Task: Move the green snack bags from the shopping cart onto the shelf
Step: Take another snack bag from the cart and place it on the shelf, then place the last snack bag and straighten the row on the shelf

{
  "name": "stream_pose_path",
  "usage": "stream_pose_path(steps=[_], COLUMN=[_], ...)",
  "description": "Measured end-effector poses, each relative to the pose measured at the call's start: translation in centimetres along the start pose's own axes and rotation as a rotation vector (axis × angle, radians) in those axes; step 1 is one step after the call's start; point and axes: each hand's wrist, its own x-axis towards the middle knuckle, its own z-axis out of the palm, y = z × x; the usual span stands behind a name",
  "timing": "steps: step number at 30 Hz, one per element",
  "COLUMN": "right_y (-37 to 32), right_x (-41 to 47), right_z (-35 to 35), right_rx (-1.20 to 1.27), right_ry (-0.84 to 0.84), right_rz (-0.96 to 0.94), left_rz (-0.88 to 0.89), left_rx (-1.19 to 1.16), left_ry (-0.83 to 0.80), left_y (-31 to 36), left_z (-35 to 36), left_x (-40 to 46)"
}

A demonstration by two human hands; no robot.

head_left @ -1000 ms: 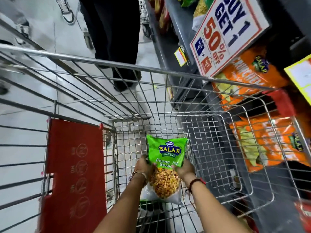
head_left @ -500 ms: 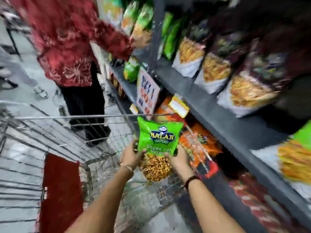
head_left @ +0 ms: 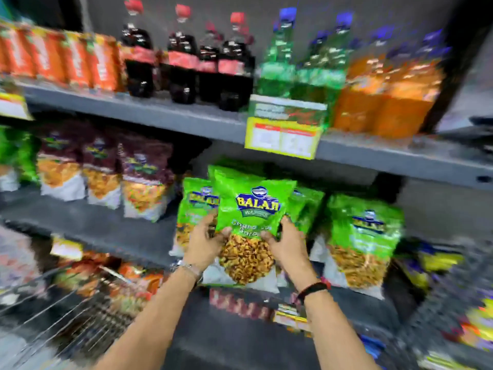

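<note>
I hold a green Balaji snack bag (head_left: 253,209) upright in front of the middle grey shelf (head_left: 106,225). My left hand (head_left: 205,241) grips its left side and my right hand (head_left: 286,244) grips its right side. Behind it stand more green bags of the same kind, one at its left (head_left: 194,206) and one at the right (head_left: 362,236). A corner of the wire shopping cart (head_left: 66,311) shows at the lower left; its inside is blurred.
Maroon snack bags (head_left: 144,182) stand on the same shelf to the left. The shelf above (head_left: 186,118) carries dark cola bottles (head_left: 184,65), green and orange bottles and a yellow price tag (head_left: 282,137). Orange packets lie below beside the cart.
My view has swung up from the cart to the shelf. Both hands have lifted the green bag out of the cart and up in front of the row of green bags.
</note>
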Motion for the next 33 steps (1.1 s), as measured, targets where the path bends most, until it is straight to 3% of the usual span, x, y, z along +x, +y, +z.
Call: stream_pose_path(steps=[5, 10, 15, 18, 20, 24, 29, 33], right_y=[6.9, 13.2, 17.0, 19.5, 20.5, 21.2, 22.3, 24.0], right_x=[1.1, 2.5, 0.4, -1.5, -2.1, -2.5, -3.1, -3.4], right_z=[-6.4, -6.8, -4.3, -2.7, -1.4, -1.1, -4.2, -5.9], right_rx=[0.015, -0.036, 0.143, 0.294, 0.228, 0.201, 0.241, 0.179], right_ry=[0.139, 0.167, 0.124, 0.012, -0.031, 0.058, 0.182, 0.145], right_rz=[0.124, 0.259, 0.241, 0.282, 0.298, 0.268, 0.278, 0.301], left_rz=[0.052, 0.007, -0.049, -0.060, -0.085, -0.059, 0.080, 0.021], left_rx=[0.053, 0.078, 0.312, 0.330, 0.357, 0.381, 0.233, 0.233], left_ry=[-0.173, -0.282, -0.298, -0.328, -0.333, -0.327, -0.339, -0.421], left_y=[2.0, -1.2, -5.4, -7.5, -7.8, -7.3, -5.7, -6.3], left_z=[9.8, 16.1, 17.4, 18.1, 18.2, 18.3, 20.9, 23.8], left_x=[0.8, 0.9, -1.5, -2.7, -2.8, -3.0, -3.9, -4.0])
